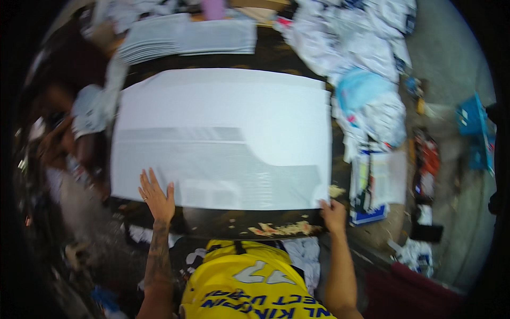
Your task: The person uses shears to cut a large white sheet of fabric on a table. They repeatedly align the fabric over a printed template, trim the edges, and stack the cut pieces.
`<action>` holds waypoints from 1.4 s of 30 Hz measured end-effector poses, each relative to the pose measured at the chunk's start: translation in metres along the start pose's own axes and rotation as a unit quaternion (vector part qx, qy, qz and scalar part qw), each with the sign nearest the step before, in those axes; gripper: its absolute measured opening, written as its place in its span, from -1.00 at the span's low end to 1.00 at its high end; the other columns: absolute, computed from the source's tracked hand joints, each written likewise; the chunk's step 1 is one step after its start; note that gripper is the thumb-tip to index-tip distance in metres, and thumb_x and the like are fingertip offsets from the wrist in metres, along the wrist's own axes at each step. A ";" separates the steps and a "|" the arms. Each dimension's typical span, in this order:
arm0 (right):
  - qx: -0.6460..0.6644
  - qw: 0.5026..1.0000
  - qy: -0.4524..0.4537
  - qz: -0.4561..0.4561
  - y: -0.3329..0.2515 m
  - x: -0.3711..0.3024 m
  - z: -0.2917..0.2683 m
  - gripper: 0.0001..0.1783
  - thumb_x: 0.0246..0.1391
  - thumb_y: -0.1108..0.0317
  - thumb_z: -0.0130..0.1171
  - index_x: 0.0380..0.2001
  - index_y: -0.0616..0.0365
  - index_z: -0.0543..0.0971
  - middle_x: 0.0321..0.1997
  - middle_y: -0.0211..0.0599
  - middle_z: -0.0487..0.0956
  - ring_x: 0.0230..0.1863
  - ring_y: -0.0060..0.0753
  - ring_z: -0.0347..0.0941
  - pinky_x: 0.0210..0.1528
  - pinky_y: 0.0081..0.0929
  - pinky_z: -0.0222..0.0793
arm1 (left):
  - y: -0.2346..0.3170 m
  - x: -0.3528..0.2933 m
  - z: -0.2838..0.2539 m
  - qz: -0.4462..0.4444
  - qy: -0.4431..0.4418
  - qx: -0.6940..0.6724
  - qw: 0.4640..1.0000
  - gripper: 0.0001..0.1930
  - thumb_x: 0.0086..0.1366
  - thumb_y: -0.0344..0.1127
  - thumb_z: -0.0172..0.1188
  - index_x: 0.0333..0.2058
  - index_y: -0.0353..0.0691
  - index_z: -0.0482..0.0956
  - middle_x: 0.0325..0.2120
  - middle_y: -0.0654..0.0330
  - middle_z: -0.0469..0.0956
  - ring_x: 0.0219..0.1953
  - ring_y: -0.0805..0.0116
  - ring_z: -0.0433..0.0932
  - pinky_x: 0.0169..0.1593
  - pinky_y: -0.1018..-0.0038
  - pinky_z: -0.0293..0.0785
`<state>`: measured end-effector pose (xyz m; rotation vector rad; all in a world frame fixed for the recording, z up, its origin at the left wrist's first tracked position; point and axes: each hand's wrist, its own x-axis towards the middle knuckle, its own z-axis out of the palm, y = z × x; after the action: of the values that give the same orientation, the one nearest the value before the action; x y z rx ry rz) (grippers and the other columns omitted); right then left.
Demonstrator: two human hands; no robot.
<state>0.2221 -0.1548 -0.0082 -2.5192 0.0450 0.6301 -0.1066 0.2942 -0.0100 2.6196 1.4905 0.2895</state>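
A large white sheet (287, 106) lies flat across a dark table, with pale grey printed shapes on its near half and left side. My left hand (158, 199) rests on the sheet's near left edge, fingers stretched out and palm down, with a ring on one finger. At the near right corner, my right hand (333, 213) has its fingers closed on the sheet's edge. The fingertips there are small and partly hidden. Whether one sheet or several layers lie under my hands, I cannot tell.
Beyond the sheet lie two grey folded stacks (218, 38), side by side. A heap of white cloth (345, 34) and a light blue bundle (361, 90) line the right side. Papers (388, 175) lie nearer, and a blue plastic item (472, 117) stands farther right. The table's near edge (228, 231) faces me.
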 end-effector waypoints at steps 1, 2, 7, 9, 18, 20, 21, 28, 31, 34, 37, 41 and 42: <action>-0.026 0.997 0.001 -0.076 0.006 0.000 -0.007 -0.67 0.26 0.18 0.39 -0.32 0.30 0.73 -0.44 -0.04 0.72 -0.42 -0.12 0.67 -0.26 -0.11 0.50 | -0.036 -0.002 0.000 -0.108 -0.006 0.084 0.991 -0.13 0.57 0.12 0.09 0.62 -0.21 -0.03 0.61 -0.17 -0.04 0.65 -0.15 -0.09 0.60 -0.28 -0.26; -0.035 0.989 0.020 -0.145 0.013 -0.001 -0.013 -0.70 0.26 0.23 0.37 -0.29 0.32 0.72 -0.44 0.01 0.70 -0.43 -0.03 0.65 -0.28 -0.08 0.47 | -0.066 -0.011 0.002 -0.167 -0.066 0.157 0.971 -0.16 0.61 0.18 -0.01 0.63 -0.16 -0.03 0.64 -0.13 -0.08 0.66 -0.16 -0.14 0.61 -0.27 -0.31; -0.055 0.988 0.075 -0.126 0.036 -0.029 -0.034 -0.69 0.16 0.31 0.46 -0.38 0.25 0.52 -0.50 -0.07 0.54 -0.44 -0.10 0.47 -0.27 -0.09 0.38 | -0.134 -0.085 0.003 -0.096 -0.002 0.025 0.995 -0.23 0.61 0.15 -0.01 0.60 -0.11 0.09 0.58 -0.09 0.09 0.58 -0.19 0.07 0.58 -0.16 -0.09; -0.097 0.970 0.159 -0.155 0.016 -0.033 -0.029 -0.72 0.19 0.33 0.43 -0.25 0.21 0.52 -0.52 -0.13 0.52 -0.47 -0.14 0.47 -0.32 -0.08 0.36 | -0.136 -0.092 -0.006 -0.106 0.031 -0.014 0.994 -0.27 0.61 0.11 0.01 0.57 -0.14 0.16 0.54 -0.11 0.16 0.55 -0.18 0.13 0.55 -0.13 -0.02; -0.129 0.919 0.060 -0.367 -0.214 0.027 0.082 -0.54 0.15 0.46 0.41 0.10 0.08 0.54 -0.13 -0.14 0.55 -0.02 -0.03 0.50 0.02 -0.11 0.45 | -0.141 0.073 0.010 -0.048 0.129 -0.091 0.986 -0.54 0.41 -0.29 0.30 0.23 -0.22 0.49 0.20 -0.07 0.45 0.33 -0.14 0.36 0.39 -0.11 0.21; -0.173 0.923 0.014 -0.343 -0.231 0.031 0.092 -0.49 0.12 0.46 0.43 0.15 0.06 0.54 -0.08 -0.12 0.56 0.01 0.00 0.49 0.05 -0.10 0.45 | -0.142 0.091 0.008 -0.011 0.125 -0.133 0.983 -0.62 0.41 -0.29 0.29 0.16 -0.21 0.53 0.11 -0.05 0.48 0.24 -0.13 0.41 0.32 -0.12 0.26; -0.187 0.925 -0.006 -0.331 -0.233 0.029 0.093 -0.47 0.11 0.46 0.44 0.16 0.06 0.55 -0.05 -0.11 0.56 0.02 0.02 0.49 0.08 -0.08 0.44 | -0.142 0.095 0.005 -0.056 0.093 -0.129 0.986 -0.64 0.42 -0.27 0.29 0.13 -0.20 0.54 0.07 -0.04 0.49 0.21 -0.13 0.42 0.30 -0.13 0.27; -0.155 0.924 0.084 -0.338 -0.204 0.015 0.088 -0.53 0.11 0.46 0.42 0.12 0.11 0.61 0.09 0.01 0.57 0.18 0.18 0.45 0.28 0.00 0.40 | -0.120 0.139 0.010 -0.009 0.098 -0.051 0.994 -0.46 0.47 -0.06 0.23 0.32 -0.14 0.48 0.25 -0.08 0.46 0.37 -0.15 0.34 0.44 -0.11 0.17; -0.160 0.913 0.132 -0.351 -0.188 0.014 0.073 -0.84 0.14 0.43 0.43 -0.23 0.11 0.64 -0.09 -0.10 0.59 0.04 0.11 0.46 0.11 -0.06 0.41 | -0.118 0.194 0.050 0.079 0.122 0.014 0.989 -0.23 0.49 0.11 0.19 0.56 0.00 0.24 0.55 -0.07 0.18 0.59 -0.12 0.10 0.57 -0.17 0.00; -0.227 0.930 0.155 -0.244 -0.144 -0.007 0.037 -0.82 0.17 0.31 0.47 -0.36 0.14 0.67 -0.27 -0.13 0.59 -0.09 0.10 0.46 0.00 -0.02 0.38 | -0.125 0.229 0.060 0.062 0.007 0.089 0.994 -0.17 0.50 0.26 0.12 0.61 0.12 0.13 0.61 -0.01 0.08 0.64 -0.09 0.00 0.56 -0.32 -0.07; -0.060 0.989 0.134 -0.021 -0.077 -0.032 0.004 -0.76 0.15 0.25 0.50 -0.28 0.18 0.70 -0.27 -0.13 0.67 -0.15 0.04 0.57 -0.03 -0.09 0.45 | -0.111 0.240 0.039 0.034 -0.059 0.180 0.981 -0.14 0.52 0.32 0.03 0.64 0.15 0.03 0.64 0.04 0.01 0.67 -0.05 -0.07 0.53 -0.49 -0.18; 0.013 0.979 0.195 0.065 0.002 -0.060 0.009 -0.64 0.11 0.21 0.54 -0.18 0.23 0.67 -0.25 -0.06 0.70 -0.22 -0.03 0.66 -0.10 -0.14 0.55 | -0.015 0.172 0.013 0.054 0.050 0.115 0.991 -0.21 0.53 0.11 0.16 0.61 0.09 0.13 0.61 0.05 0.10 0.65 -0.09 -0.06 0.55 -0.41 -0.18; 0.003 0.977 0.213 0.007 0.014 -0.061 0.014 -0.63 0.11 0.20 0.54 -0.19 0.22 0.65 -0.24 -0.06 0.67 -0.19 -0.01 0.64 -0.08 -0.11 0.53 | 0.017 0.133 0.010 0.149 -0.012 -0.039 0.988 -0.24 0.45 -0.02 0.31 0.53 -0.03 0.28 0.51 0.01 0.27 0.59 -0.14 0.09 0.57 -0.22 -0.04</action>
<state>0.1592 -0.1650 0.0017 -2.6042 0.2200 0.0850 -0.0234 0.3995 -0.0019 2.7657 1.0531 0.3329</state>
